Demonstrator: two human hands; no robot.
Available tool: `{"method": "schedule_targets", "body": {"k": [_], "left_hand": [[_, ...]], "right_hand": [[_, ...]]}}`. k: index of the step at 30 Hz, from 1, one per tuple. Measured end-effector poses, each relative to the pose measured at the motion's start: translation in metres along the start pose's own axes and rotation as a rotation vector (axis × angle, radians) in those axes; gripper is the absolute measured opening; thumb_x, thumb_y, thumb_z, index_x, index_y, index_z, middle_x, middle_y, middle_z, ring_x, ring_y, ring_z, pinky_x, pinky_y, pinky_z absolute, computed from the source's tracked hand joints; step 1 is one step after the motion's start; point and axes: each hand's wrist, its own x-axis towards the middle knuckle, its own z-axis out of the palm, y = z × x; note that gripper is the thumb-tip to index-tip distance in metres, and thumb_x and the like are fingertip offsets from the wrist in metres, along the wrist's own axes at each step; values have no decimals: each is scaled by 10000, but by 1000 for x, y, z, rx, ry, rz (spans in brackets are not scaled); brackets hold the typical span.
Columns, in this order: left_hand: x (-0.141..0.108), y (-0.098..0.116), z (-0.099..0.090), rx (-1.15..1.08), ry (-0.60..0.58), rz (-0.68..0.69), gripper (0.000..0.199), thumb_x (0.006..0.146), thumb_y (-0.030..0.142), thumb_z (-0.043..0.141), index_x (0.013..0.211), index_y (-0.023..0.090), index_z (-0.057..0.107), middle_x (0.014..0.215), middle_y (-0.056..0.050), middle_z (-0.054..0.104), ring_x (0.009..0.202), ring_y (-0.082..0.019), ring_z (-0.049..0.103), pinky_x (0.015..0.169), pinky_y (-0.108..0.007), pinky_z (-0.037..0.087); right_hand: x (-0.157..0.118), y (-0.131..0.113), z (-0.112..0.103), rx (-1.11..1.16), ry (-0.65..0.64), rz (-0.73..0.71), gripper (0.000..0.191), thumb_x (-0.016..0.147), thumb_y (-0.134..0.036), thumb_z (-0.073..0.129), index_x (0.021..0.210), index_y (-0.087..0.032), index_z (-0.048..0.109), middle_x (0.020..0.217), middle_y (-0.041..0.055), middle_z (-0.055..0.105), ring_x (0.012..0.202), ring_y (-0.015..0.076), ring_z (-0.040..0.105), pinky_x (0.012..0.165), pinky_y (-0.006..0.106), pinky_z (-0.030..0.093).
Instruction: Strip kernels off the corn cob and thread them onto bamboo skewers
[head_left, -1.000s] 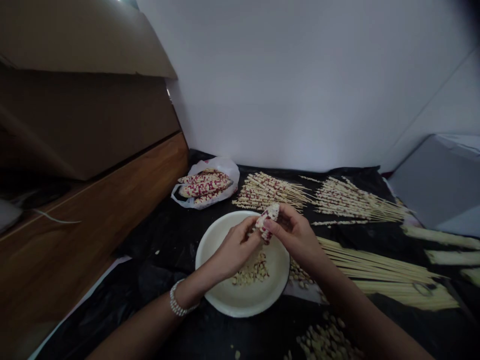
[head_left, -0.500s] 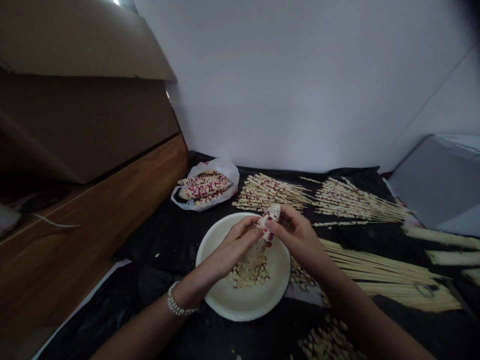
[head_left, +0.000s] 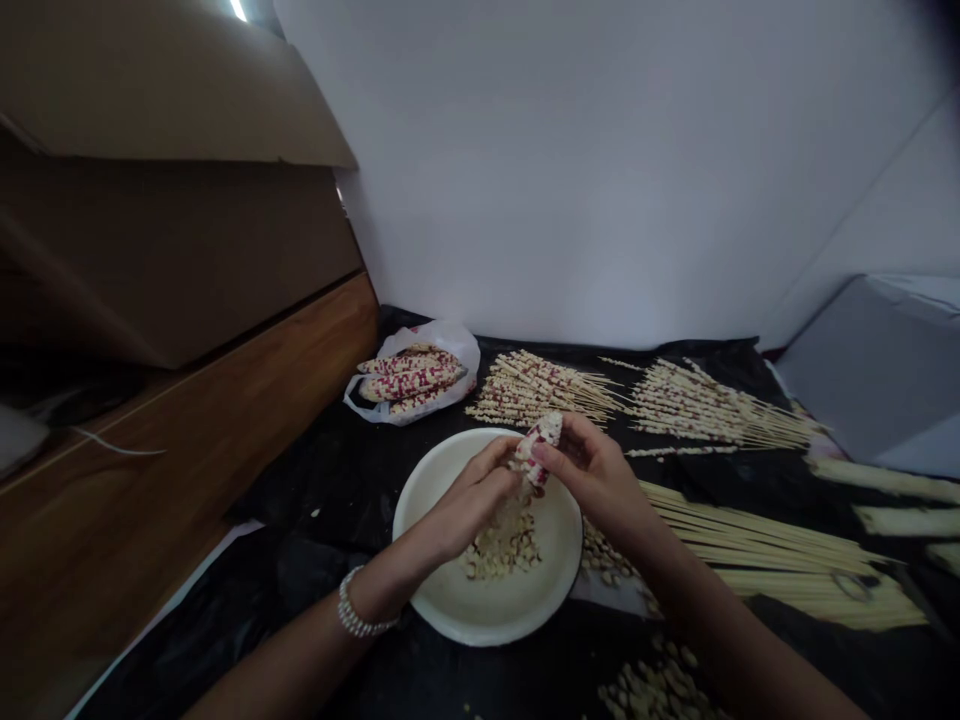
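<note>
Above a white bowl, my right hand grips a short ear of corn with white and dark red kernels, its thumb pressed on the near side. My left hand is closed around the ear's lower left end; its fingertips are partly hidden. On that wrist sits a beaded bracelet. Loose corn kernels lie in the bowl under the hands, and some look blurred below the left hand, as if falling.
Behind the bowl, a plastic bag holds several speckled ears. Bundles of kernel-threaded sticks lie at the back right, bare sticks nearer. Loose kernels lie in front on black sheeting. A cardboard box stands left, a grey box right.
Both hands stay over the bowl with the ear between them. The left hand's fingers have shifted slightly against the ear, and the whole view has moved a little.
</note>
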Motion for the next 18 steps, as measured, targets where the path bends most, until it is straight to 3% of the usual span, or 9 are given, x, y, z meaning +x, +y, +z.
{"method": "schedule_targets", "body": {"k": [5,14,18], "left_hand": [[1,-2,-1,15,-55,53,294,910,387,527,1130,195,561,984,-54,640,922,-202,592,893,-364,448],[-1,-3,-2,295,54,122,157,888,233,478,1017,200,561,928,-29,650,887,-187,585,850,-331,450],[-2,-4,0,428,130,91,153,878,266,488,998,208,562,916,-28,668,883,-207,596,793,-328,453]], "right_hand": [[1,-1,-2,4,-6,2,270,755,-397,712,903,-223,569,836,10,617,811,175,607,737,313,498],[-7,-1,8,-65,9,-32,197,780,-318,679,919,-229,572,855,6,616,774,164,589,708,304,499],[-10,0,12,-172,24,-44,191,773,-280,665,929,-225,571,850,4,615,752,163,586,688,301,501]]}}
